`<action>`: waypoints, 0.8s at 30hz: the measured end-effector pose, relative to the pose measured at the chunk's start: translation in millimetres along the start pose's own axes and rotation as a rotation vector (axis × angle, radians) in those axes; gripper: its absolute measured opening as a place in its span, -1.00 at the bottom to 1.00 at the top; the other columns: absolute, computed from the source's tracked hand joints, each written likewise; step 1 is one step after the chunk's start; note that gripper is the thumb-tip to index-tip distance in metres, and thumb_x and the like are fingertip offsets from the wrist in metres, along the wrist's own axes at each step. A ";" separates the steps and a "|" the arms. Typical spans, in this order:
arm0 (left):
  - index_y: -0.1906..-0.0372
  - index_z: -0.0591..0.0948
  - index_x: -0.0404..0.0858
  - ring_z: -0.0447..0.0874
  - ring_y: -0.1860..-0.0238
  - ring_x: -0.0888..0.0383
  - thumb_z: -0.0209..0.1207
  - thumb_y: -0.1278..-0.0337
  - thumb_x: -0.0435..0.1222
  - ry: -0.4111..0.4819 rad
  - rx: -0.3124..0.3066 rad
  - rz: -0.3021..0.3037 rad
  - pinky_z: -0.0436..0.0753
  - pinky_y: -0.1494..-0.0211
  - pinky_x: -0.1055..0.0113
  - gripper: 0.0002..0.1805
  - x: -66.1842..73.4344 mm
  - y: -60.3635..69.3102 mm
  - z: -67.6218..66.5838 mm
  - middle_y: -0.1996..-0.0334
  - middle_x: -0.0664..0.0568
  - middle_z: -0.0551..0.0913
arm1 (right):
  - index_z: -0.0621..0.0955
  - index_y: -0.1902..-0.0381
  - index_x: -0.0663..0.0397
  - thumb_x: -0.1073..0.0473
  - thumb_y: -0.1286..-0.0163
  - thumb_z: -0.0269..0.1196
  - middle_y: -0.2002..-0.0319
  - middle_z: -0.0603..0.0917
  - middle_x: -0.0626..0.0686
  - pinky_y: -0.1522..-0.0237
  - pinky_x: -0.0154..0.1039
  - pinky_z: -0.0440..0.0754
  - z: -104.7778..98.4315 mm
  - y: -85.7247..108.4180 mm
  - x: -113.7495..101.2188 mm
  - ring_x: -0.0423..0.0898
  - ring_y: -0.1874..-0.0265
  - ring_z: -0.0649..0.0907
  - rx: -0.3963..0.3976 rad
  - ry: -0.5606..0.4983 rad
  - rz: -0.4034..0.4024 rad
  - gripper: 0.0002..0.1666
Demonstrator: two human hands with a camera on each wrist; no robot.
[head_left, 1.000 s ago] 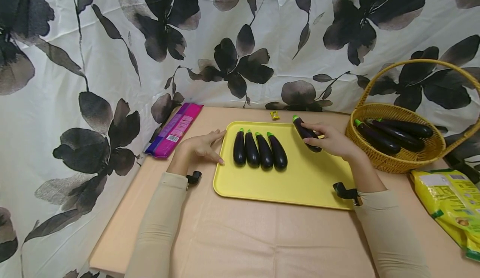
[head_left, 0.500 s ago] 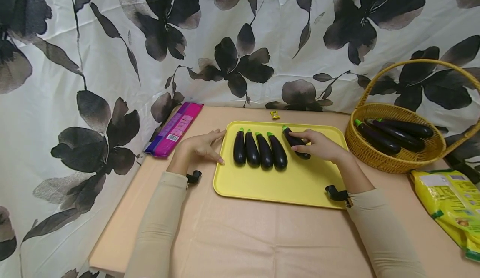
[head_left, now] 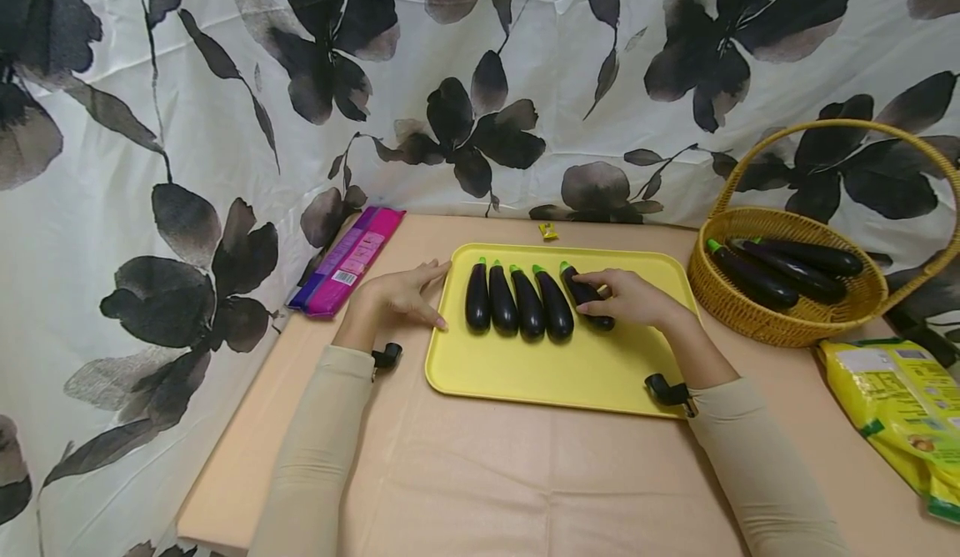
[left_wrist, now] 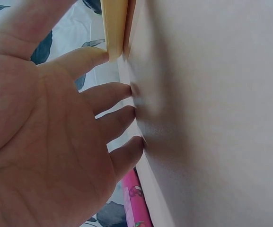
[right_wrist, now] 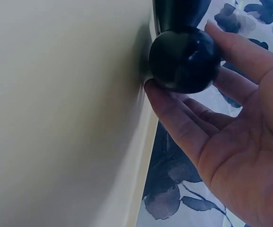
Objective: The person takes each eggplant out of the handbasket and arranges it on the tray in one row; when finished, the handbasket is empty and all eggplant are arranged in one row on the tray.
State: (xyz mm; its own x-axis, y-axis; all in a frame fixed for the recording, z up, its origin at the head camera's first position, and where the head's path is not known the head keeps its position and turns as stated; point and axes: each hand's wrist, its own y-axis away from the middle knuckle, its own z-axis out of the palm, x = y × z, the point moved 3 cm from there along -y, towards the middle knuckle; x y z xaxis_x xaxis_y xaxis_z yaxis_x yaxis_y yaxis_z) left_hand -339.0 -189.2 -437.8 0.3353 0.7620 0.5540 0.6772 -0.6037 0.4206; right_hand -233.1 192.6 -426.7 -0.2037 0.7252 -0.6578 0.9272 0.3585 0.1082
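Note:
Four dark eggplants with green tips lie side by side on the yellow tray (head_left: 495, 373); the rightmost of them (head_left: 555, 305) is beside a fifth eggplant (head_left: 582, 292). My right hand (head_left: 626, 297) holds this fifth one at its side, fingers and thumb around it. In the right wrist view the hand (right_wrist: 240, 109) has its thumb and fingers on either side of the eggplant's round end (right_wrist: 186, 60), low by the tray surface. My left hand (head_left: 399, 297) touches the tray's left edge, its fingers extended. The left wrist view shows that hand (left_wrist: 60, 123) with fingertips on the table and one at the tray rim (left_wrist: 115, 28).
Right of the tray stands a wicker basket (head_left: 795, 333) with several eggplants (head_left: 806, 272). A yellow-green bag (head_left: 892, 411) lies at the right. A pink-purple packet (head_left: 348, 263) lies at the left, a small yellow wrapper (head_left: 548, 231) behind the tray. A patterned cloth hangs behind.
My right hand has moved left with the fifth eggplant and lowered it onto the tray beside the row. My left hand has stayed at the tray's left edge.

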 end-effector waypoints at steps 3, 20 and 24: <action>-0.72 -0.10 0.02 -0.45 -0.72 -0.11 0.63 0.19 0.11 0.003 0.000 -0.001 -0.29 -0.72 -0.11 0.46 -0.6 -0.4 0.9 -0.72 -0.14 -0.31 | 0.47 -0.48 0.17 0.02 -0.43 0.41 -0.20 0.68 0.27 0.14 -0.18 0.60 1.3 -0.1 1.0 0.03 0.05 0.69 -0.004 0.014 0.000 -0.24; -0.72 -0.08 0.01 -0.44 -0.72 -0.12 0.63 0.18 0.09 0.006 0.012 0.009 -0.27 -0.72 -0.13 0.44 -0.2 -0.6 0.2 -0.72 -0.13 -0.30 | 0.39 -0.54 0.18 -0.03 -0.44 0.40 -0.12 0.70 0.29 0.20 -0.17 0.63 -5.0 4.0 -2.5 0.01 0.14 0.69 -0.030 0.006 0.007 -0.16; -0.72 -0.07 0.02 -0.44 -0.72 -0.12 0.64 0.19 0.10 0.007 0.009 0.007 -0.26 -0.72 -0.14 0.44 -0.3 -1.1 1.2 -0.72 -0.14 -0.30 | 0.41 -0.53 0.18 -0.04 -0.43 0.41 -0.15 0.69 0.30 0.14 -0.14 0.64 -5.6 5.2 -1.4 0.06 0.05 0.70 -0.022 0.004 0.009 -0.16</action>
State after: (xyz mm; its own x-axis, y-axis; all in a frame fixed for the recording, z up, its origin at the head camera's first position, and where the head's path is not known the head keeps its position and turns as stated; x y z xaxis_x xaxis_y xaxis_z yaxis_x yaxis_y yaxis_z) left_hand -339.0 -188.4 -439.3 0.3354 0.7559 0.5623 0.6807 -0.6070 0.4100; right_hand -229.8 196.8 -421.1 -0.1965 0.7308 -0.6537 0.9220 0.3645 0.1303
